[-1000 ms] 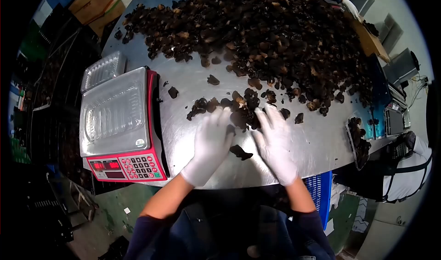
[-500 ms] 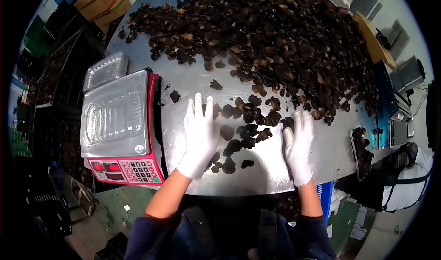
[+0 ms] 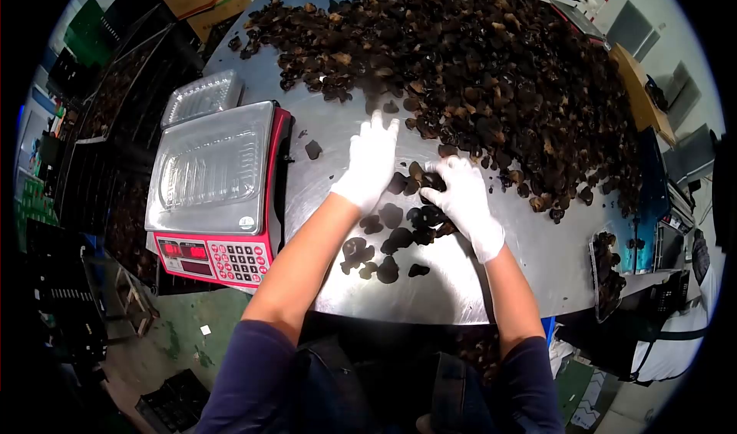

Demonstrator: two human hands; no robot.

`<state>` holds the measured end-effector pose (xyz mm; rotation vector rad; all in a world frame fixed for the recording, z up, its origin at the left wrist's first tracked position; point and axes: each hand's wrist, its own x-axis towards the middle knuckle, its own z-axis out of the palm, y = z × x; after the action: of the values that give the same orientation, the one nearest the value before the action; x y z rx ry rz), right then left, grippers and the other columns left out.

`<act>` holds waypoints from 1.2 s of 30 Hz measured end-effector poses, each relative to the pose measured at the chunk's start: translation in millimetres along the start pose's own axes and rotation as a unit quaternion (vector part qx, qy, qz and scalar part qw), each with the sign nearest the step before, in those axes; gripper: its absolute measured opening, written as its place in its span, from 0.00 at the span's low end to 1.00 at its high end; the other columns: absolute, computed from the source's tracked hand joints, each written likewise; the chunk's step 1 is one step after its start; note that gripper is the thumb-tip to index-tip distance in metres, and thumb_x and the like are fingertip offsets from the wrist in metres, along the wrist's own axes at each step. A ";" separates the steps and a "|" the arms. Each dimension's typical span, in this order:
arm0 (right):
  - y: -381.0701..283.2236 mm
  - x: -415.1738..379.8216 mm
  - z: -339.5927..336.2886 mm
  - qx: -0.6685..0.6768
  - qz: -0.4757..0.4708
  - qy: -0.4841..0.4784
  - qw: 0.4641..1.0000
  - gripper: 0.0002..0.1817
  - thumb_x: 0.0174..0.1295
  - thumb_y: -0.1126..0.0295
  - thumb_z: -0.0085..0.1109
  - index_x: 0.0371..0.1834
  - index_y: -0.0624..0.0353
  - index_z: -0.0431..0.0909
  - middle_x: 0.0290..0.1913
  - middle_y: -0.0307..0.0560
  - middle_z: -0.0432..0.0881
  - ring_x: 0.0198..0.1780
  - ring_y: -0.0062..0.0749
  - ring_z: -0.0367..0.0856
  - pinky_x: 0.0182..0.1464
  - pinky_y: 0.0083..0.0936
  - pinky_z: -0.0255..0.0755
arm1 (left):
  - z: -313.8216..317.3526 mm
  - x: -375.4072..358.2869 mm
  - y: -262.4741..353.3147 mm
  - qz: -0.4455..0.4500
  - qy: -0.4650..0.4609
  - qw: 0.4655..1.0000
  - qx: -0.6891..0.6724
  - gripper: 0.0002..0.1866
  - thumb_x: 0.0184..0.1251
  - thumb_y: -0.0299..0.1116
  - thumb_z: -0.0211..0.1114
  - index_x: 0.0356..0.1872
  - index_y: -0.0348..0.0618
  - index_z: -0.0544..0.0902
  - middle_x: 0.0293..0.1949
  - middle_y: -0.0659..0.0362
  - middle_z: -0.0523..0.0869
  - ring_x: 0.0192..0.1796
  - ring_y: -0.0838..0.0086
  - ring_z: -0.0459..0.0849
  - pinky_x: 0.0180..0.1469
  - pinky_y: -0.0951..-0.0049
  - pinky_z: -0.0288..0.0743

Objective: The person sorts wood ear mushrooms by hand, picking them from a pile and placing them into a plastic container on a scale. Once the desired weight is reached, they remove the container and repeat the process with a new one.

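Note:
My left hand [image 3: 371, 161], in a white glove, is above the metal table [image 3: 315, 184] near the lower edge of a large heap of dark fungus pieces [image 3: 491, 73]. Its fingers are stretched out and hold nothing visible. My right hand [image 3: 464, 202], also gloved in white, reaches over a small group of loose dark pieces [image 3: 422, 219]; its fingers are bent and spread, touching or just above them. Left of my hands stands a red scale [image 3: 211, 261] with a clear plastic tray [image 3: 207, 169] on its platform.
Another clear tray [image 3: 201, 99] lies behind the scale. At the right edge sits a clear tray filled with dark pieces [image 3: 606, 277]. A co-worker's gloved hand [image 3: 586, 0] shows at the top right, near another scale [image 3: 577, 21]. Dark racks [image 3: 115, 119] stand at the left.
My left hand has moved forward and to the right. My right hand has moved forward and left, onto the loose pieces. The view has shifted slightly.

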<state>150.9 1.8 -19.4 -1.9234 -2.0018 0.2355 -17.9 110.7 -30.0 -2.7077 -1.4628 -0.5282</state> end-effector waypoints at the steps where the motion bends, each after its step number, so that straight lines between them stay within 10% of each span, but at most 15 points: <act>1: 2.9 -7.1 0.0 0.014 0.000 -0.009 1.000 0.17 0.53 0.59 0.69 0.43 0.54 0.85 0.43 0.46 0.82 0.51 0.41 0.78 0.54 0.37 0.69 | 8.0 5.5 -2.8 -0.016 -0.086 0.996 -0.010 0.13 0.59 0.28 0.64 0.45 0.39 0.80 0.49 0.44 0.81 0.52 0.52 0.81 0.51 0.57 0.79; 6: 5.3 -65.4 -24.7 0.027 -0.040 0.055 0.997 0.06 0.55 0.68 0.66 0.35 0.53 0.85 0.37 0.44 0.82 0.43 0.42 0.79 0.49 0.36 0.71 | 5.1 -15.8 -11.3 -0.017 -0.054 0.998 0.007 0.07 0.58 0.28 0.64 0.37 0.39 0.80 0.39 0.47 0.82 0.46 0.53 0.82 0.46 0.56 0.79; 8: -3.0 -71.1 -43.7 0.180 0.101 0.026 0.978 0.08 0.56 0.67 0.66 0.38 0.54 0.86 0.39 0.43 0.83 0.46 0.42 0.80 0.54 0.36 0.70 | -13.0 -38.3 -7.6 -0.015 -0.025 0.999 -0.020 0.06 0.58 0.27 0.63 0.37 0.40 0.80 0.38 0.49 0.82 0.44 0.54 0.83 0.46 0.57 0.79; 11: 18.1 -45.2 -38.8 0.118 0.056 0.135 0.982 0.16 0.61 0.65 0.65 0.51 0.55 0.83 0.54 0.50 0.81 0.58 0.44 0.75 0.60 0.38 0.66 | -32.3 -57.6 -9.0 -0.061 -0.106 0.990 -0.074 0.11 0.62 0.28 0.62 0.45 0.38 0.81 0.44 0.48 0.83 0.49 0.52 0.82 0.54 0.58 0.77; 14: 45.5 -31.4 -3.3 -0.021 0.055 0.115 0.992 0.23 0.67 0.59 0.56 0.63 0.57 0.76 0.65 0.55 0.74 0.67 0.49 0.67 0.65 0.43 0.61 | -42.3 -75.7 -12.5 0.006 -0.121 0.963 -0.242 0.23 0.71 0.32 0.60 0.65 0.36 0.74 0.60 0.42 0.78 0.65 0.50 0.73 0.69 0.60 0.66; 18: 8.4 -67.7 -23.1 0.005 -0.023 0.007 1.000 0.26 0.66 0.54 0.57 0.64 0.55 0.75 0.66 0.53 0.73 0.67 0.48 0.68 0.63 0.44 0.61 | -81.7 -98.9 0.7 -0.013 -0.190 0.945 -0.268 0.47 0.52 0.48 0.77 0.71 0.34 0.67 0.70 0.41 0.66 0.73 0.50 0.63 0.75 0.59 0.59; 22: -6.8 -109.7 -33.2 -0.028 -0.001 -0.079 0.997 0.60 0.39 0.33 0.72 0.74 0.55 0.61 0.72 0.57 0.61 0.76 0.56 0.54 0.72 0.53 0.49 | -75.6 -138.7 2.8 0.061 -0.183 0.957 -0.216 0.71 0.31 0.59 0.83 0.75 0.28 0.54 0.72 0.33 0.57 0.75 0.38 0.56 0.75 0.51 0.54; 29: -14.7 -95.1 -8.8 -0.059 0.073 -0.053 0.994 0.75 0.20 0.36 0.81 0.77 0.57 0.53 0.77 0.64 0.50 0.79 0.63 0.45 0.71 0.58 0.51 | -47.6 -129.6 15.4 0.061 -0.127 0.971 -0.191 0.73 0.26 0.59 0.84 0.76 0.35 0.52 0.75 0.35 0.51 0.76 0.35 0.52 0.73 0.43 0.53; 36: -9.9 -89.4 -0.5 -0.006 0.014 0.004 1.000 0.56 0.28 0.44 0.80 0.69 0.46 0.68 0.64 0.49 0.69 0.62 0.50 0.66 0.63 0.45 0.66 | -41.7 -100.5 26.0 0.075 -0.174 0.959 -0.212 0.56 0.38 0.58 0.79 0.72 0.48 0.66 0.67 0.45 0.67 0.66 0.49 0.69 0.66 0.55 0.69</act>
<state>143.1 -87.4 -27.6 -1.9584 -1.9765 0.2222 -59.2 7.6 -17.3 -3.3647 -1.3105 -0.4106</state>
